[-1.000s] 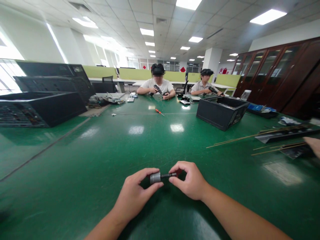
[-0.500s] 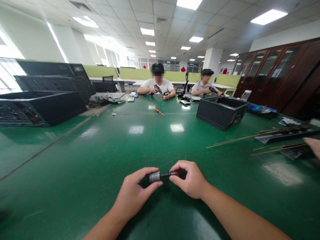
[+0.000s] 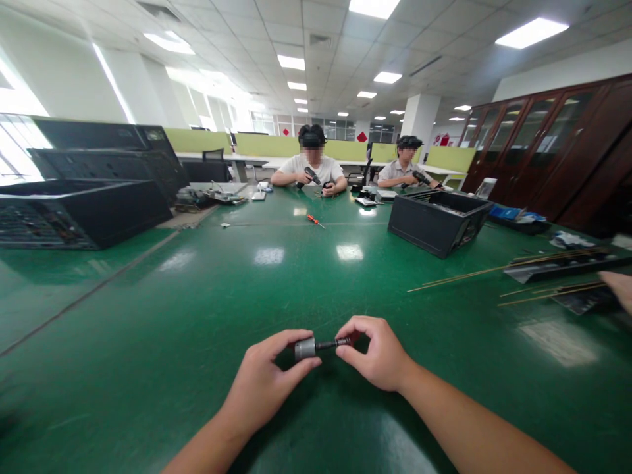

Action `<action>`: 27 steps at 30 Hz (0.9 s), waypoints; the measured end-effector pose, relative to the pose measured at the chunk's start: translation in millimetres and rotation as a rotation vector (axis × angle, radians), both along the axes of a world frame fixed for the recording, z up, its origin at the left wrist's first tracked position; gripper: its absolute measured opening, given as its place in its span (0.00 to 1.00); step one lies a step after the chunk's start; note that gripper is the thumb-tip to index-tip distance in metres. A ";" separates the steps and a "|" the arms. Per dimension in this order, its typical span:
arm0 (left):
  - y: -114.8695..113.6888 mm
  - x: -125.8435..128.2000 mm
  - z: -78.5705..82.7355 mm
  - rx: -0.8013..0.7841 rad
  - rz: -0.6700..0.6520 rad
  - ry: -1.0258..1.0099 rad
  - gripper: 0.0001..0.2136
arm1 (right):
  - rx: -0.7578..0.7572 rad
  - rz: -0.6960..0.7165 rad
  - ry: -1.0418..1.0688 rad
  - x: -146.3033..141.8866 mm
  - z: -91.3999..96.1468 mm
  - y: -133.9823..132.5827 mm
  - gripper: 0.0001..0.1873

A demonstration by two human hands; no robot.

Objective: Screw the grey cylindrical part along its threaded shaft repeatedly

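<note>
Close in front of me, both hands hold one hole saw above the green table. Its grey cylindrical cup lies to the left, pinched between the thumb and fingers of my left hand. A dark, thin shank runs from the cup to the right. My right hand grips the far end of that shank between thumb and forefinger. The piece is held nearly level, its right end slightly higher. Part of the shank tip is hidden by my right fingers.
An orange screwdriver lies mid-table. Black computer cases stand left and right. Thin brass-coloured rods and dark metal parts lie at right, near another person's hand. Two people across the table hold power drills.
</note>
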State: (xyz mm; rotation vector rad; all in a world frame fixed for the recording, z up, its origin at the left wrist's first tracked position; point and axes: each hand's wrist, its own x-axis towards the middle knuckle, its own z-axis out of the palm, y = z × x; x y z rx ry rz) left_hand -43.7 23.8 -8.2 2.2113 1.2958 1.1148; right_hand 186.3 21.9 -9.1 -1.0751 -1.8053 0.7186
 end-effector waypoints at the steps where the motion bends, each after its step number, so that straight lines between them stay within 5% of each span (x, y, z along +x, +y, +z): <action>1: -0.1 -0.1 -0.1 -0.004 0.001 -0.002 0.13 | 0.002 0.000 -0.001 0.0 0.0 0.2 0.03; 27: 2.1 -1.5 -0.8 -0.048 0.007 -0.006 0.13 | -0.003 0.005 0.021 2.3 -1.3 2.0 0.03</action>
